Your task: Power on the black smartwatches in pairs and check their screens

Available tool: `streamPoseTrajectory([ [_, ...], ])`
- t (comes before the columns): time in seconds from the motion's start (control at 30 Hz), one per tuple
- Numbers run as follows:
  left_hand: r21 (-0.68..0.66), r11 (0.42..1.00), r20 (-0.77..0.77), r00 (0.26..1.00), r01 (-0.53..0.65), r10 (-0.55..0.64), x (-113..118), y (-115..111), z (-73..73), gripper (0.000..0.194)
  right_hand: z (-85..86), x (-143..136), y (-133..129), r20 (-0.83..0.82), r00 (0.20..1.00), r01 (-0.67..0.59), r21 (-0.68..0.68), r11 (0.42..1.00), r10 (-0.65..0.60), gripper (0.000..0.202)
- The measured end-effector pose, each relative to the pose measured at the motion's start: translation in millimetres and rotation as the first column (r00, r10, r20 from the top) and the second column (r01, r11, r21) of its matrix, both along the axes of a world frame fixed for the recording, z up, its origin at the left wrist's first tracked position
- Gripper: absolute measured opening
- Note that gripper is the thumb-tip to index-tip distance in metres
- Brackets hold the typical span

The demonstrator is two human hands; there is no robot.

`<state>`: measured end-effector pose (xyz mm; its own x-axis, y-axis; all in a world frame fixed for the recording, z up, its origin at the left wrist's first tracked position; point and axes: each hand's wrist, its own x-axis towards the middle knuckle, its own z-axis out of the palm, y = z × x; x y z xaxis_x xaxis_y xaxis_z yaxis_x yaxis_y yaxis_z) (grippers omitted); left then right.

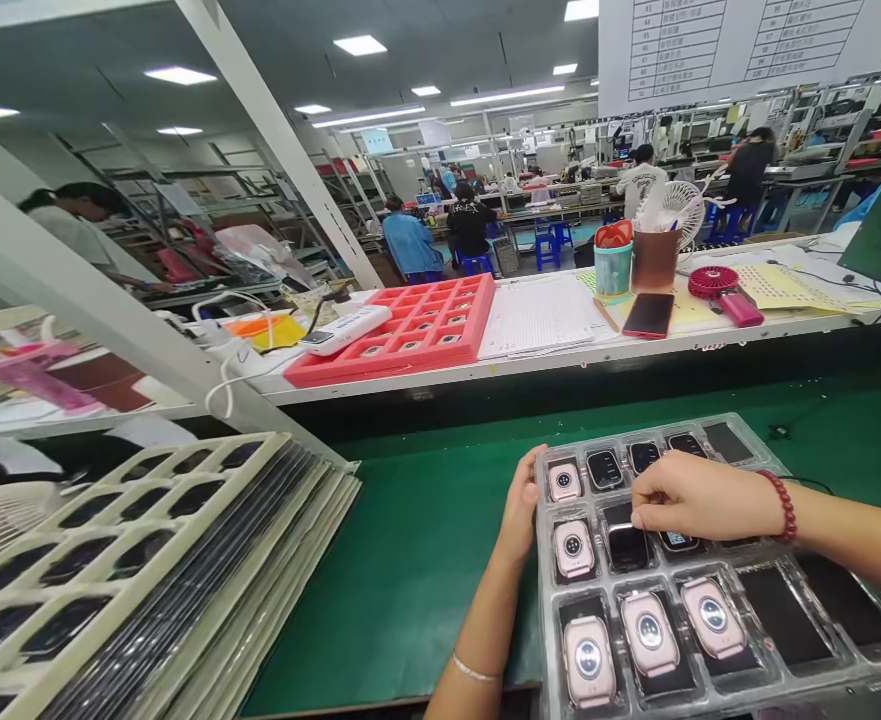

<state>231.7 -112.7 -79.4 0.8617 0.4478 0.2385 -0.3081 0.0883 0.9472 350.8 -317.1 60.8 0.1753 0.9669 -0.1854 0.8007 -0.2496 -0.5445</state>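
Observation:
A clear plastic tray (549,620) with compartments lies on the green mat at the right. It holds several pink watch bodies (650,632), backs up, and others with dark screens up. My left hand (519,505) grips the tray's left edge near the back corner. Over the middle row, my right hand (680,497) has its fingers bent down at the top edge of a dark-screened watch (627,547). Whether the fingertips pinch that watch is hard to tell. Beside it, partly under the hand, another watch (680,540) shows a lit pattern. Some compartments at the right hold no watch.
Stacked trays of dark screens (147,500) stand at the left. On the shelf ahead are a red foam tray (477,310), paper sheets (537,315), a phone (648,315), cups and a pink fan (712,282). A slanted white post (177,340) crosses the left. People sit farther back.

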Motion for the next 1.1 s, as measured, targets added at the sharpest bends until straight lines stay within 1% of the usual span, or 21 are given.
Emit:
streamPoseTrajectory([
  [0.07, -0.01, 1.0, 0.001, 1.0, -0.009, 0.009, 0, -3, 2.1, 0.067, 0.1, -1, 1, 0.021, 1.0, 0.004, 0.007, 1.0, -0.004, 0.026],
  [0.1, -0.018, 1.0, -0.003, 1.0, -0.014, 0.014, -1, -5, 4.0, 0.067, 0.3, -3, 2, 0.058, 0.998, 0.013, 0.029, 0.999, -0.015, 0.024],
  [0.2, -0.045, 0.998, -0.022, 0.999, -0.034, 0.033, -2, -12, 10.1, 0.067, 1.5, -17, -3, 0.256, 0.962, 0.063, 0.142, 0.988, -0.098, 0.017],
  [0.27, -0.058, 0.997, -0.025, 0.999, -0.045, 0.043, -3, -14, 12.1, 0.067, 2.0, -32, -11, 0.346, 0.931, 0.054, 0.18, 0.982, -0.114, 0.017],
  [0.33, -0.06, 0.998, -0.026, 0.999, -0.033, 0.031, -3, -13, 11.5, 0.068, 2.0, -50, -22, 0.355, 0.934, -0.02, 0.136, 0.991, -0.03, 0.016],
  [0.4, -0.048, 0.999, -0.032, 0.999, 0.005, -0.007, -3, -9, 9.2, 0.07, 2.7, -66, -32, 0.357, 0.929, -0.119, 0.042, 0.992, 0.096, 0.013],
  [0.43, -0.039, 0.999, -0.035, 0.999, 0.026, -0.027, -3, -6, 7.9, 0.07, 3.8, -73, -36, 0.359, 0.922, -0.149, -0.011, 0.989, 0.142, 0.012],
  [0.5, -0.025, 0.998, -0.034, 0.998, 0.05, -0.051, -2, -3, 5.8, 0.07, 7.6, -79, -40, 0.315, 0.933, -0.162, -0.069, 0.984, 0.176, 0.011],
  [0.63, -0.037, 0.998, -0.027, 0.998, 0.053, -0.054, -2, -1, 4.5, 0.07, 14.1, -69, -39, 0.108, 0.991, -0.079, -0.028, 0.996, 0.082, 0.021],
  [0.77, -0.036, 0.999, -0.021, 0.999, 0.038, -0.039, -2, -6, 6.1, 0.07, 9.0, -55, -37, 0.066, 0.998, 0.0, -0.066, 0.998, 0.004, 0.024],
  [0.93, -0.055, 0.997, -0.022, 0.999, -0.05, 0.049, -2, -16, 11.9, 0.07, 5.7, -48, -39, -0.043, 0.999, -0.025, -0.066, 0.997, 0.022, 0.025],
  [1.03, -0.045, 0.997, -0.022, 0.998, -0.059, 0.058, -2, -20, 15.2, 0.07, 5.5, -48, -38, -0.081, 0.996, -0.032, -0.079, 0.996, 0.025, 0.027],
  [1.1, -0.043, 0.997, -0.019, 0.998, -0.064, 0.063, -2, -21, 16.6, 0.07, 3.4, -50, -36, -0.069, 0.997, -0.039, -0.065, 0.997, 0.035, 0.026],
])
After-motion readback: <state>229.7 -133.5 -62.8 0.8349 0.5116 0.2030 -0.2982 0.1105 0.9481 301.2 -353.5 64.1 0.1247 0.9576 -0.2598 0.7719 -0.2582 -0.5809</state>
